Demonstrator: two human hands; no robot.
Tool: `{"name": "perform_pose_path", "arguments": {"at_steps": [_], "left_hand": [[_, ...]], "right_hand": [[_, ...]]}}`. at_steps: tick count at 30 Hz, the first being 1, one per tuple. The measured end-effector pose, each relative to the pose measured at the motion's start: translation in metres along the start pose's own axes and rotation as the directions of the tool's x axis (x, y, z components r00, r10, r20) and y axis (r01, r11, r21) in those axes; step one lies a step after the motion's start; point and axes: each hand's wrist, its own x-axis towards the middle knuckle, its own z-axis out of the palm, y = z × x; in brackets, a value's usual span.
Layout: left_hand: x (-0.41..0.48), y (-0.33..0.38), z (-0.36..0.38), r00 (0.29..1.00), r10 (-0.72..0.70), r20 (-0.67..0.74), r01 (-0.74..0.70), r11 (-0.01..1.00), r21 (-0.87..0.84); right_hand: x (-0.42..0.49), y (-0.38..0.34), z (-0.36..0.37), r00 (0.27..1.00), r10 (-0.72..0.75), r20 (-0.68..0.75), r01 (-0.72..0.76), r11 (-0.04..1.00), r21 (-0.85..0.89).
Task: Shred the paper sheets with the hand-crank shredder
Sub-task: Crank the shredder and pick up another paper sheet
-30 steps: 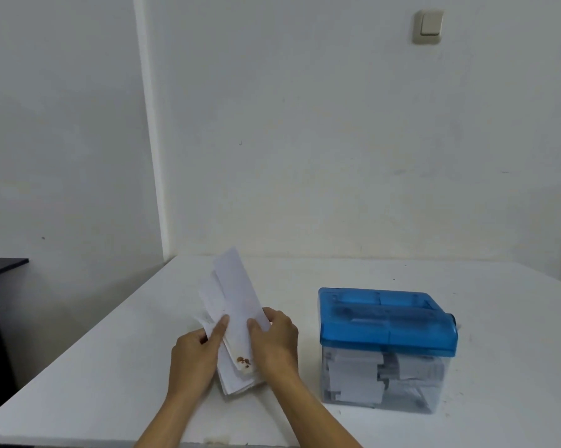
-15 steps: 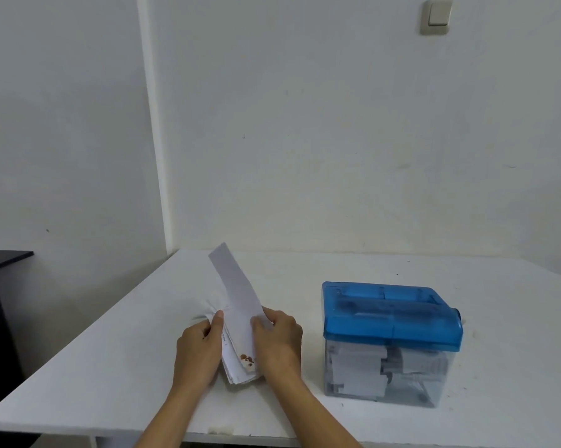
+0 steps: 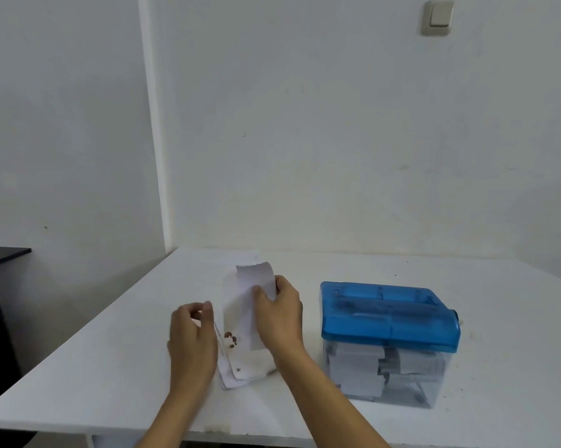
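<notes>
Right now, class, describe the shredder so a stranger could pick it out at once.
Start at the white table. On its right side, past the paper stack and the right hand pinching a sheet, stands the shredder. Unlike the white paper, it has a blue lid over a clear bin of paper pieces.

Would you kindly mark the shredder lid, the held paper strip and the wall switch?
shredder lid (image 3: 389, 321): head view, middle of its blue top.
paper strip (image 3: 255, 278): head view, curled upper end.
wall switch (image 3: 438, 17): head view, centre of its rocker.
</notes>
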Motion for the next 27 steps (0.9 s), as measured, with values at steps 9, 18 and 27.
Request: {"name": "perform_pose_path", "arguments": {"at_steps": [9,18,27], "left_hand": [[-0.007,0.044,-0.018,0.956,-0.092,0.278,0.140,0.978,-0.157],[-0.008,0.027,-0.026,0.907,-0.268,0.326,0.353,0.905,-0.237],[-0.022,0.069,-0.009,0.979,-0.138,0.153,0.193,0.873,-0.448]], "right_hand": [[0.001,-0.007,-0.003,0.949,0.174,0.262,-0.169,0.985,-0.042],[-0.018,0.011,0.001,0.823,0.340,0.456,-0.403,0.914,0.046],[-0.036,-0.036,0.000,0.927,0.087,0.365,-0.114,0.992,0.052]]}}
